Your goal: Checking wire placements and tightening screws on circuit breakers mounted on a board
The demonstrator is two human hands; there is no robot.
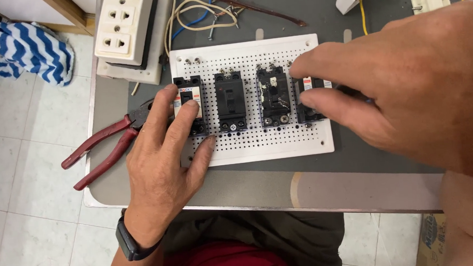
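Breakers are sitting four in a row on the white perforated board (258, 142), and I am working on the rightmost breaker (306, 99), which is standing near the board's right edge. Its long axis is running away from me, top end pointing toward the far side of the bench (325, 185), same as its three neighbours. My right hand (406, 86) is reaching in from the right with thumb and forefinger closing on its body; whether they are actually gripping is partly hidden. My left hand (167, 153) is lying spread and flat, fingers pressing on the leftmost breaker (188, 105) and the board. I judge the left hand should be holding the board steady while the right is keeping the piece square to the row. Red-handled pliers (105, 148) are lying just beside my left hand.
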